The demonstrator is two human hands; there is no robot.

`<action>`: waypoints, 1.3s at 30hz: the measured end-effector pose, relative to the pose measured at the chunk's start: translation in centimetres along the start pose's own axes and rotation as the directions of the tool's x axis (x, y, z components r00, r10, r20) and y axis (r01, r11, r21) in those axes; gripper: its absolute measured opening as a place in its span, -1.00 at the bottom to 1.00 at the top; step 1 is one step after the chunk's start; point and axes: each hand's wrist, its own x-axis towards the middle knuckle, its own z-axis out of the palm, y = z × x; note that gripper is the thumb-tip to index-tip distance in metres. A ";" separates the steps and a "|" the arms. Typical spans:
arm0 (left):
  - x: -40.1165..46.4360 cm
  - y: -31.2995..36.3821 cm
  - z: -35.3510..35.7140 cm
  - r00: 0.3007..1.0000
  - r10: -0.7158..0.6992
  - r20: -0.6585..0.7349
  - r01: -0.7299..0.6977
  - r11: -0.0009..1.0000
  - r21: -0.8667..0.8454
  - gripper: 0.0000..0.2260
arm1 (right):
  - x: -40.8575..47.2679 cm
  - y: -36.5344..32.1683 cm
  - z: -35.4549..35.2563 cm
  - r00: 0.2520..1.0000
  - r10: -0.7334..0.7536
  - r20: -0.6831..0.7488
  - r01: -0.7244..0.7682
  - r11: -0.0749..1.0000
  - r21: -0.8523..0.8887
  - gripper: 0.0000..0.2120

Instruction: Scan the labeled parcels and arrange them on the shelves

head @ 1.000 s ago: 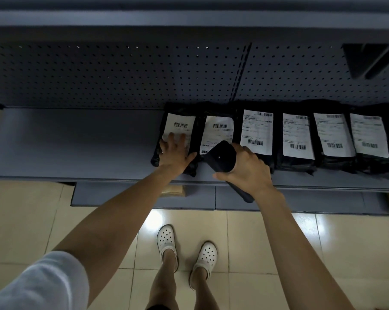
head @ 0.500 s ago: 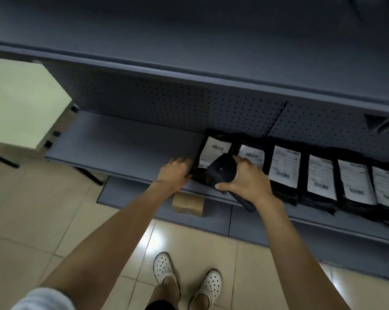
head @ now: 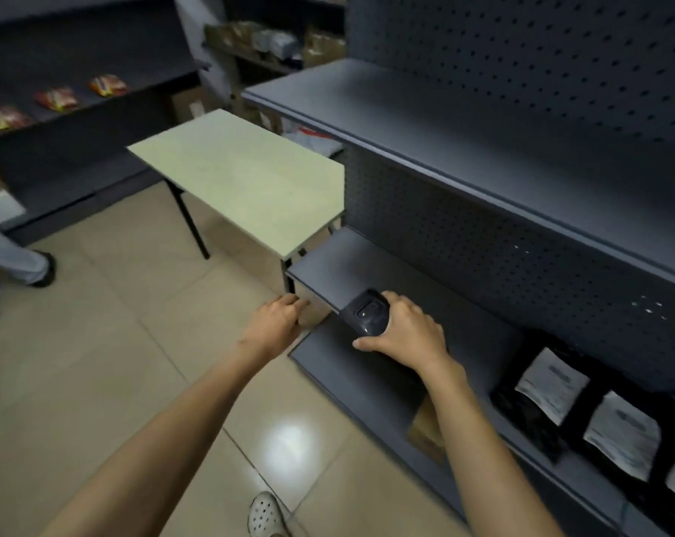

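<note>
The right hand [head: 403,331] grips the scanner [head: 368,313]; the left hand [head: 277,321] holds nothing, fingers loosely curled. The labeled parcels [head: 599,424] stand in a row on the shelf [head: 366,377] at four o'clock. The bench [head: 246,176] lies at eleven o'clock. Fetching another parcel probably comes next: keep the scanner ready and its window unobstructed.
</note>
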 end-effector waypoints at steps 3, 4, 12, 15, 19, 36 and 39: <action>-1.0 -8.8 -2.9 0.997 -0.065 -0.033 0.067 0.997 0.044 -0.55 | 3.8 -8.4 1.8 0.996 -0.091 0.018 0.091 0.996 -0.008 -0.03; -1.1 -11.7 -3.9 0.995 -0.082 -0.050 0.085 0.995 0.057 -0.54 | 5.1 -11.1 2.4 0.994 -0.110 0.017 0.111 0.994 -0.007 -0.05; -1.1 -28.5 -9.5 0.972 -0.195 -0.132 0.204 0.977 0.059 -0.57 | 13.4 -26.9 6.9 0.977 -0.214 -0.011 0.215 0.976 0.044 -0.19; 0.3 -32.0 -10.0 0.969 -0.198 -0.148 0.208 0.977 0.052 -0.57 | 16.4 -29.7 7.9 0.977 -0.213 -0.024 0.214 0.976 0.048 -0.18; 3.1 -36.2 -10.3 0.965 -0.205 -0.160 0.213 0.976 0.034 -0.59 | 21.3 -32.4 9.2 0.984 -0.178 -0.027 0.180 0.982 0.058 -0.22; 30.4 -53.7 -16.9 0.983 -0.102 -0.154 0.111 0.992 0.051 -0.61 | 50.5 -42.6 6.4 0.988 -0.054 -0.146 0.075 0.986 0.147 -0.25; 34.9 -55.1 -17.0 0.990 -0.055 -0.131 0.062 0.997 0.047 -0.61 | 53.7 -42.7 5.7 0.987 0.013 -0.160 0.011 0.989 0.151 -0.27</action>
